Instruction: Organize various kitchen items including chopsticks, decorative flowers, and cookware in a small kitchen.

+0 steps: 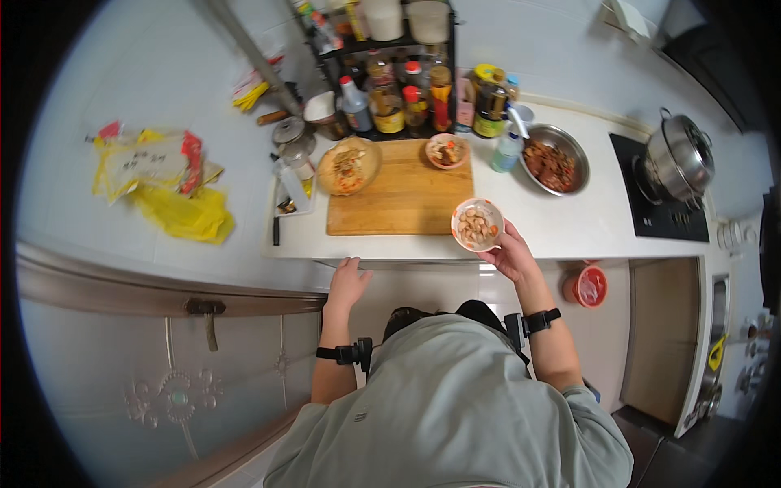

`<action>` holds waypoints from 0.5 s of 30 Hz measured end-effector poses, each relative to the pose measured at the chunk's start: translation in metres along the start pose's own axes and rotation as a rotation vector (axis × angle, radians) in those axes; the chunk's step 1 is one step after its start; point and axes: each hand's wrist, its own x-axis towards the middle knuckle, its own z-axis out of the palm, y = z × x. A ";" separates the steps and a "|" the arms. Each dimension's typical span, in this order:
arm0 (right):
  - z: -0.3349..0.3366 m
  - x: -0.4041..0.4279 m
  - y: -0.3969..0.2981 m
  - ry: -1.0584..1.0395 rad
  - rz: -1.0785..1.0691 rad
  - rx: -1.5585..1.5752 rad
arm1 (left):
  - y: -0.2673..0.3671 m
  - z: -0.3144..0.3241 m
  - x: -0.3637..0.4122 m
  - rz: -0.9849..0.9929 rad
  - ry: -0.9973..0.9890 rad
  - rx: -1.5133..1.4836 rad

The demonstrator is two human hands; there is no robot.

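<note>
My right hand (512, 253) grips a small white bowl (497, 213) with orange marks by its right side. Pale, clove-like pieces lie in it, perhaps garlic. The bowl is over the counter's front edge, by the lower right corner of a wooden cutting board (396, 207). My left hand (348, 287) is empty, its thumb apart from the fingers, just short of the counter edge below the board. A small pink bowl (429, 160) of chopped food stands on the board's far right corner. An amber dish (371, 157) with chopped seasonings overlaps the far left corner.
Right of the board are a spray bottle (506, 154) and a steel bowl (584, 168) of reddish meat. A steel pot (677, 161) stands on the black cooktop (662, 222). Sauce bottles (387, 110) line the back. A red bucket (570, 290) is below the counter (549, 235).
</note>
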 end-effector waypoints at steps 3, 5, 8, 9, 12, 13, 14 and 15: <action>-0.027 -0.010 -0.019 0.048 -0.047 0.024 | 0.042 0.012 0.015 0.072 -0.031 -0.012; -0.052 -0.019 -0.032 -0.017 -0.069 0.046 | 0.079 0.019 0.026 0.103 -0.085 -0.044; -0.071 -0.045 -0.055 0.031 -0.109 0.094 | 0.123 0.038 0.041 0.188 -0.148 -0.037; -0.081 -0.054 -0.061 0.043 -0.117 0.108 | 0.138 0.045 0.046 0.250 -0.155 -0.005; -0.114 -0.076 -0.074 0.111 -0.167 0.151 | 0.192 0.060 0.058 0.284 -0.282 -0.036; -0.124 -0.086 -0.076 0.131 -0.178 0.166 | 0.209 0.064 0.061 0.316 -0.311 -0.023; -0.136 -0.093 -0.077 0.155 -0.197 0.168 | 0.226 0.068 0.065 0.367 -0.351 -0.034; -0.145 -0.102 -0.078 0.186 -0.220 0.191 | 0.241 0.073 0.069 0.416 -0.390 -0.045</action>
